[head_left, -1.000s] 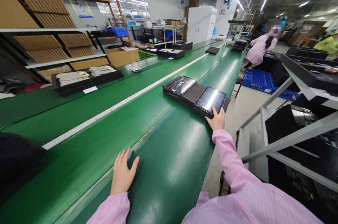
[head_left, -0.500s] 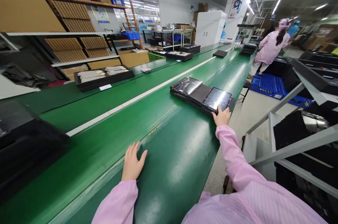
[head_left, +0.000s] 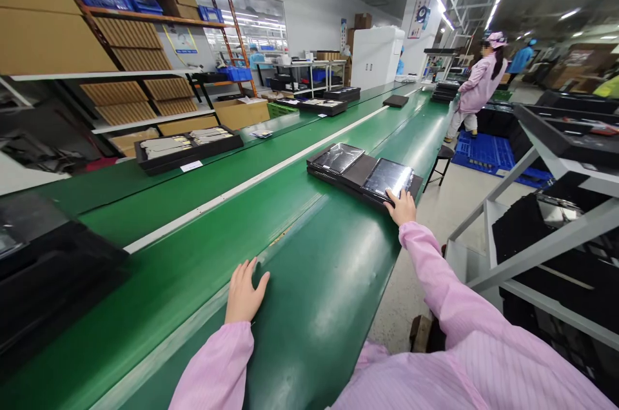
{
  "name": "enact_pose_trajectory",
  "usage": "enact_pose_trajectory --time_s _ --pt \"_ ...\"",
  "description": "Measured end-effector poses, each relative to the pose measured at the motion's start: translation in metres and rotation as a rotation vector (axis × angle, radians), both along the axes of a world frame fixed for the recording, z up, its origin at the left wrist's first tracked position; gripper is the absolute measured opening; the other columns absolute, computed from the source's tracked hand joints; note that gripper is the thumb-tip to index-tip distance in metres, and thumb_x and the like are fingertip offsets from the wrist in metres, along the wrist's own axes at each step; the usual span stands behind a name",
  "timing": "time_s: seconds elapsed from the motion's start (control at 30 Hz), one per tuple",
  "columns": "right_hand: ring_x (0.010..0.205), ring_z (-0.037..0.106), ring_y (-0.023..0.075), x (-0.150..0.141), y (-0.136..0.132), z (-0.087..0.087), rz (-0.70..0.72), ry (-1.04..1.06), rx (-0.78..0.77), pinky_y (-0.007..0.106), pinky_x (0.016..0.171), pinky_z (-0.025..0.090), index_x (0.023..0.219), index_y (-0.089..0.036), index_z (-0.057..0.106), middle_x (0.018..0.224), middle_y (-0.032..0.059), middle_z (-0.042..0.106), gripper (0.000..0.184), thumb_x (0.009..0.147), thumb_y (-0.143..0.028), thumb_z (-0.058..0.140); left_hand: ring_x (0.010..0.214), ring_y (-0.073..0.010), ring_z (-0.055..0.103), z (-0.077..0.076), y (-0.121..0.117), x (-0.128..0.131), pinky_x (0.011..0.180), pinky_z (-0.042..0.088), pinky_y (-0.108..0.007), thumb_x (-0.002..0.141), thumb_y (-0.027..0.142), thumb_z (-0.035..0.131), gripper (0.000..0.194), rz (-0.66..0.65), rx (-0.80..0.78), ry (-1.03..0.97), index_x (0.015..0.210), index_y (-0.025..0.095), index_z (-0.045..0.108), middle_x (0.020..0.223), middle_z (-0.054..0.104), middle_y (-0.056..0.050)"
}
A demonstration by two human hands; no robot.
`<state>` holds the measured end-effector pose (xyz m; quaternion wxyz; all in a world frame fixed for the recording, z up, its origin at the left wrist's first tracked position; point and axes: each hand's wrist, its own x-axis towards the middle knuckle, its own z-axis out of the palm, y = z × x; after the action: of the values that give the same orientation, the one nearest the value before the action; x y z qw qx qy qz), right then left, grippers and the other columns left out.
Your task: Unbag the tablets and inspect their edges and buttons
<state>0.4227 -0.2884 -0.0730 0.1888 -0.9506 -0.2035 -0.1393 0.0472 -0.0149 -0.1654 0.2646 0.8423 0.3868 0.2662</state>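
Note:
A black tray (head_left: 360, 185) lies on the green bench, with a lower layer visible beneath its top. Two dark, glossy flat panels rest on it: a left panel (head_left: 342, 157) and a right panel (head_left: 389, 176), apparently under clear film. My right hand (head_left: 402, 207) reaches out to the tray's near right corner, fingers spread over the edge and fingertips at the right panel. My left hand (head_left: 245, 291) rests on the bench surface nearer to me, fingers extended and thumb apart, holding nothing.
Another black tray (head_left: 53, 262), blurred, stands at the left edge. Across the white strip (head_left: 232, 196) sits a tray of pale flat parts (head_left: 186, 147). A dark flat box (head_left: 395, 101) lies farther along. A grey rack (head_left: 527, 249) stands at right; a co-worker (head_left: 481, 84) is beyond.
The view has shifted slightly, so the tray and background appear a little farther left. My right hand stays at the tray's near right corner and my left hand keeps its place. The co-worker has turned.

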Motion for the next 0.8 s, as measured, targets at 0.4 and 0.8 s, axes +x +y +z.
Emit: enact_pose_trajectory --time_s 0.4,0.8 --pt "0.122 0.062 0.0282 -0.016 0.017 0.017 -0.079 0.0 -0.087 0.052 0.103 0.053 0.133 -0.021 0.061 0.142 0.0111 0.058 0.036 0.101 -0.035 0.065 0.141 -0.0348 0.05 0.004 0.0 -0.001 0.121 0.036 -0.055 0.084 0.049 0.055 0.055 -0.019 -0.02 0.065 0.129 0.02 0.065 0.141 0.064 -0.016" --pt "0.131 0.043 0.065 -0.069 0.025 0.046 0.024 -0.075 0.195 0.088 0.086 0.03 0.153 -0.013 0.048 0.138 0.0389 0.05 0.074 0.094 -0.057 0.039 0.135 -0.0295 0.058 0.039 -0.052 -0.054 0.116 0.046 -0.05 0.084 0.034 0.064 0.045 0.138 -0.067 -0.034 0.128 0.025 0.069 0.142 0.066 -0.011"
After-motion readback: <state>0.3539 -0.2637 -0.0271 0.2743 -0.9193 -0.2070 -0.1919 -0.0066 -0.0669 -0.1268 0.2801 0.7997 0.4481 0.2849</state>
